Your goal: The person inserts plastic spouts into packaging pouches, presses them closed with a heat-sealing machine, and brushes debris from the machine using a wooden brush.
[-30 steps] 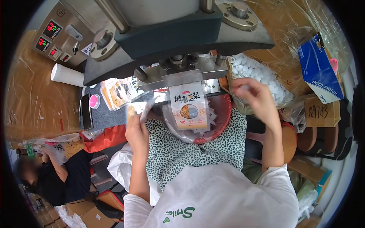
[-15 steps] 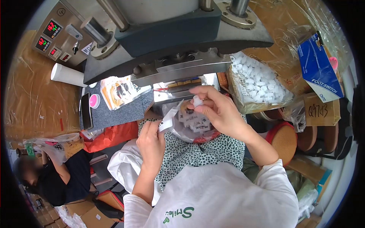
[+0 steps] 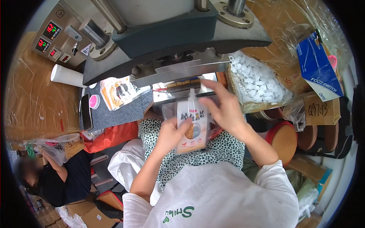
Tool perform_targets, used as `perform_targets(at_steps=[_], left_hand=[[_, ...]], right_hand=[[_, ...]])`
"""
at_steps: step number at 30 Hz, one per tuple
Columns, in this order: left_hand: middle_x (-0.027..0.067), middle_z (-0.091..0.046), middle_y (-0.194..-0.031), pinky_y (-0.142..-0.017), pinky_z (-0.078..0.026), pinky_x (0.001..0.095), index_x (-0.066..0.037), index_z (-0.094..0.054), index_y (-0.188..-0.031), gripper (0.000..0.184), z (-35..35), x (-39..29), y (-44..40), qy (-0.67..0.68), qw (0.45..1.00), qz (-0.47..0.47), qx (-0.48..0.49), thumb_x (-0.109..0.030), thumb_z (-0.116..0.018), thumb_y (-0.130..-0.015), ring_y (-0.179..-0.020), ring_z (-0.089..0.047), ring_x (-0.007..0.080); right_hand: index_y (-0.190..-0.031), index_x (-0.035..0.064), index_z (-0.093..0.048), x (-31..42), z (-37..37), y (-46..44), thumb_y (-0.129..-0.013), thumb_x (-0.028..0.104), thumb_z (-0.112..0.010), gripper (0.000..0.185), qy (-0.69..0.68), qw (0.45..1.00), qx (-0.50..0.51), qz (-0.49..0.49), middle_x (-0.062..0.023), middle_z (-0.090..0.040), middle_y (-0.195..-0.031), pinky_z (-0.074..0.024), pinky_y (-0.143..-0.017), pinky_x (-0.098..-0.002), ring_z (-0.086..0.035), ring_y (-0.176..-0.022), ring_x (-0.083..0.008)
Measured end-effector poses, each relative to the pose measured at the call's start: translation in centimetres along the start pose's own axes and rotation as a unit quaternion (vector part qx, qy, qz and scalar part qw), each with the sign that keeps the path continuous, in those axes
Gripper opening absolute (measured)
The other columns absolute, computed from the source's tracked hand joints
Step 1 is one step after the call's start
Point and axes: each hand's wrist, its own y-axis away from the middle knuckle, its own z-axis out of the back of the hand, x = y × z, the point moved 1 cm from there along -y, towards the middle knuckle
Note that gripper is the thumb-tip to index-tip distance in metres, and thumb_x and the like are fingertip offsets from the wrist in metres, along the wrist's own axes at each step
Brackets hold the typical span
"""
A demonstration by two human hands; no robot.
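Note:
A printed pouch [image 3: 194,133] with dark lettering and a picture on its front stands upright over my lap. My left hand [image 3: 170,133] grips it by its left side, thumb across the front. A pale spout [image 3: 192,94] rises from the pouch's top, just below the press's metal jig [image 3: 182,85]. Beside that spout, my right hand [image 3: 227,111] is open, thumb and fingers apart. Behind the pouch, a clear plastic bag or tub with printed packs is mostly covered.
Overhead is the heavy press [image 3: 167,34]. White plastic spouts fill a box [image 3: 260,81] on the right. Flat pouches [image 3: 118,91] lie on a grey mat [image 3: 129,110] at left, near a phone [image 3: 86,114] and a white cup [image 3: 66,75]. Another person [image 3: 57,178] sits at lower left.
The pouch has turned from edge-on to facing me, and my left hand has moved right. My right hand, earlier pinching a white spout, has its fingers spread; a spout now shows at the pouch's top.

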Motion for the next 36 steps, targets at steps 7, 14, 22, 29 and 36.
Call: perform_targets(at_steps=[7, 14, 22, 29, 36], left_hand=[[0.0100, -0.071, -0.094, -0.069, -0.055, 0.0279, 0.009, -0.066, -0.105, 0.023, 0.1, -1.1, -4.9, 0.275, 0.960, 0.039, -0.025, -0.012, -0.062, -0.097, -0.080, -0.068, 0.0130], [0.0266, -0.066, -0.114, -0.084, -0.051, 0.0419, 0.005, -0.058, -0.124, 0.044, 6.2, -0.6, -5.8, -0.190, 0.946, -0.116, -0.234, -0.025, -0.066, -0.093, -0.099, -0.066, 0.0380], [0.0200, -0.057, -0.128, -0.096, -0.044, 0.0455, -0.003, -0.055, -0.130, 0.054, 8.5, 5.2, -1.9, -0.526, 0.785, -0.159, -0.286, -0.019, -0.075, -0.082, -0.120, -0.054, 0.0386], [0.0147, -0.066, -0.089, -0.070, -0.050, 0.0435, -0.002, -0.068, -0.098, 0.022, 6.1, 0.8, 2.5, -0.374, 0.837, -0.209, -0.340, 0.005, -0.063, -0.078, -0.079, -0.063, 0.0370], [0.0128, -0.065, -0.087, -0.072, -0.050, 0.0436, -0.003, -0.069, -0.097, 0.025, 3.7, -1.3, 3.7, -0.380, 0.832, -0.253, -0.316, 0.008, -0.065, -0.075, -0.082, -0.064, 0.0339]], right_hand=[[-0.105, -0.0015, -0.067, -0.9, 5.6, 0.3, -0.082, 0.007, -0.073, 0.026, 0.187, 0.973, 0.002, 0.132, -0.0206, -0.069, -0.099, -0.0520, -0.083, -0.0436, -0.066, -0.093, -0.0387], [-0.100, -0.0002, -0.068, -6.0, 8.4, -0.4, -0.080, 0.004, -0.070, 0.020, 0.390, 0.917, 0.043, -0.072, -0.0192, -0.069, -0.090, -0.0512, -0.079, -0.0455, -0.067, -0.088, -0.0370], [-0.097, -0.0034, -0.067, -6.1, 8.6, -0.8, -0.083, 0.004, -0.066, 0.016, 0.336, 0.937, 0.037, -0.083, -0.0221, -0.068, -0.098, -0.0514, -0.079, -0.0473, -0.065, -0.092, -0.0412], [-0.116, -0.0010, -0.067, -0.1, 6.7, -1.4, -0.088, 0.005, -0.066, 0.029, 0.056, 0.995, 0.075, 0.017, -0.0216, -0.068, -0.104, -0.0531, -0.081, -0.0421, -0.067, -0.091, -0.0387], [-0.109, -0.0002, -0.064, 2.4, -0.8, -1.3, -0.084, 0.002, -0.069, 0.025, 0.124, 0.960, 0.108, 0.227, -0.0135, -0.063, -0.099, -0.0514, -0.082, -0.0407, -0.062, -0.092, -0.0343]])
